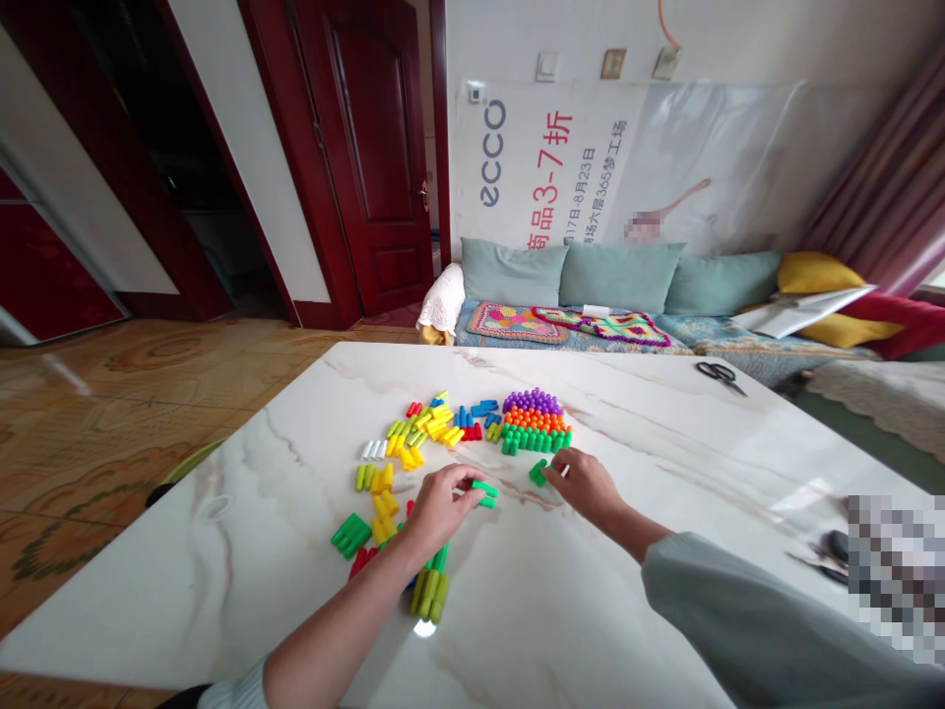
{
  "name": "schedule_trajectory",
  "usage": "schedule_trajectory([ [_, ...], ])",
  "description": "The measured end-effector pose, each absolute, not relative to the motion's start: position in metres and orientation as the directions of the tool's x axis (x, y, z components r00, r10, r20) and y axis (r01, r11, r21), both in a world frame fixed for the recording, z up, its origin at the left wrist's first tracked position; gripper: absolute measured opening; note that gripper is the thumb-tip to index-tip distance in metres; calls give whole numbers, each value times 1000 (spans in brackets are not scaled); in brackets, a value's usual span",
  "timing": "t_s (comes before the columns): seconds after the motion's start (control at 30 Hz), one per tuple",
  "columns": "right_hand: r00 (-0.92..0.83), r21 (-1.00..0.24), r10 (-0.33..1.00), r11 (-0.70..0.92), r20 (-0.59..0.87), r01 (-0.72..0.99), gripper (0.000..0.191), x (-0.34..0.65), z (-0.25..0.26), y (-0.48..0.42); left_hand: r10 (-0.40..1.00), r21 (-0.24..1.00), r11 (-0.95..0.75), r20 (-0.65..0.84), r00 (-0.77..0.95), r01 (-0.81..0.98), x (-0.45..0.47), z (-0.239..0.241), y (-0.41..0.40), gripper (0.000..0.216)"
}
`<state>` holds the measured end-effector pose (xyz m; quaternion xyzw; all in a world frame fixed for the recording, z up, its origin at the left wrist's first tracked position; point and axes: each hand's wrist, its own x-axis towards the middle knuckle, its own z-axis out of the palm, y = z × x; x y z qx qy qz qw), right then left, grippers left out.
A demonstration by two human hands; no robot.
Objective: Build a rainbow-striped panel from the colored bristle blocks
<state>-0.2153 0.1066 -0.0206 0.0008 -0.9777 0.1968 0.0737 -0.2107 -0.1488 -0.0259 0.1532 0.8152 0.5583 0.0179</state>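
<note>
My left hand (445,504) pinches a green bullet-shaped block (485,489) of joined pegs, held just over the table. To its right, my right hand (585,483) has its fingers closed on another green block (538,473) at table level. Beyond the right hand stand rows of upright blocks: green ones (537,439) in front, orange ones (536,420) behind them, purple ones (532,401) at the back. Loose yellow blocks (438,423) lie in a heap to the left of these rows. My left forearm hides part of the blocks beneath it.
More loose blocks curve along the left: white ones (374,450), a green one (351,535) and olive ones (429,596). Black scissors (720,375) lie at the marble-patterned table's (627,611) far right. A blurred-out patch covers the right edge. A sofa (509,320) stands behind.
</note>
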Motion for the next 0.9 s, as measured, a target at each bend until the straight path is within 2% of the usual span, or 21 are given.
schedule_trajectory([
  [0.13, -977, -495, 10, 863, 214, -100, 10, -224, -29, 111, 276, 939, 290, 102, -956, 184, -210, -29, -148, 22],
  [0.27, -971, -515, -37, 843, 234, -157, 11, -225, -29, 110, 279, 926, 333, 83, -957, 177, -209, -31, -148, 22],
  [0.37, -971, -453, 18, 887, 237, -94, 15, -219, -23, 107, 299, 922, 341, 78, -951, 183, -209, -33, -148, 24],
  [0.47, -982, -337, 47, 941, 180, -17, 29, -211, -19, 102, 308, 923, 339, 73, -948, 181, -210, -33, -149, 25],
  [0.53, -990, -307, -21, 950, 139, -63, 28, -206, -19, 99, 307, 923, 339, 72, -949, 180, -210, -32, -149, 25],
  [0.67, -977, -346, -168, 916, 130, -204, 17, -203, -27, 95, 306, 927, 332, 68, -950, 174, -209, -28, -149, 25],
  [0.9, -966, -281, -241, 924, 96, -259, 39, -210, -35, 94, 303, 945, 297, 45, -952, 139, -207, -28, -146, 26],
])
